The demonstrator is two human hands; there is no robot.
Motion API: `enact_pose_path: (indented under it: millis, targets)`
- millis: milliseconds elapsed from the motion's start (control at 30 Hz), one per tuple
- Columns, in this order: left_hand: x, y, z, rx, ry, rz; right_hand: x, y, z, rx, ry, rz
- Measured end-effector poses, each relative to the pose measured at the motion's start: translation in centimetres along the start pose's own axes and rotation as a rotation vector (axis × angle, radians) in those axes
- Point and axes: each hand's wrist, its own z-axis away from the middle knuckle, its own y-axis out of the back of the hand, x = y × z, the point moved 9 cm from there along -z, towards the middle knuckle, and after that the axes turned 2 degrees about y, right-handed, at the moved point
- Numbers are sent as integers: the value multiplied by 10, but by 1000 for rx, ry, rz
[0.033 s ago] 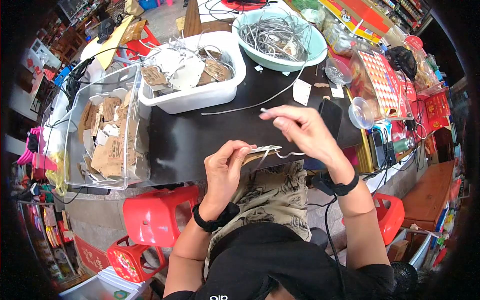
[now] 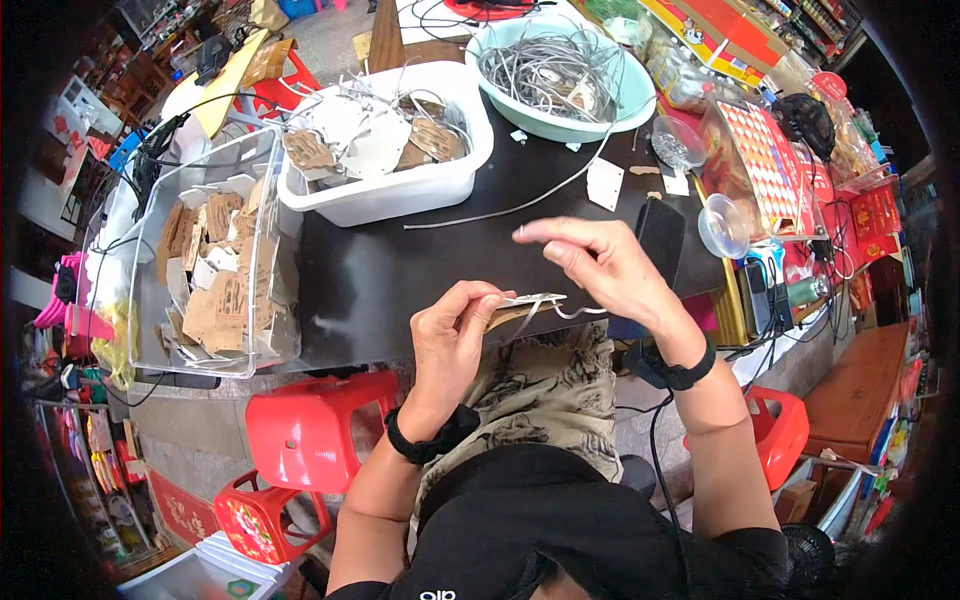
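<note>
My left hand [image 2: 448, 330] pinches a thin piece of card [image 2: 520, 299] between thumb and fingers, over the table's near edge. Its upper face looks white and brown shows beneath. A flat white cord [image 2: 542, 300] wraps around the card, and its tail runs right toward my right wrist. Up and to the right of the card hovers my right hand [image 2: 612, 268], index finger stretched out and thumb apart from it. Nothing shows between finger and thumb; the other fingers are partly hidden.
A clear bin [image 2: 140, 300] of card pieces stands left. Behind are a white tub [image 2: 400, 195] of cards and cords and a pale green basin [image 2: 560, 127] of grey cords. A loose cord [image 2: 480, 217] crosses the dark table [image 2: 370, 290]. Small clear bowls [image 2: 722, 226] stand right.
My right hand has shifted slightly down, its index fingertip a little to the left. My left hand and the card stay almost in place.
</note>
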Motion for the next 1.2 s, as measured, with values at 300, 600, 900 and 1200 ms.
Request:
enact_pose_path:
  millis: [300,600,900,1200]
  targets:
    - [-4,-2,2,-82,57,3,0,-25,0,-220,310,-14]
    - [-8,-4,2,-74,78,17,3,-32,4,-266,283,1]
    - [-8,-5,2,-93,78,11,0,-31,5,-199,364,49]
    - [-14,-4,2,-112,105,15,-4,-29,1,-180,345,45]
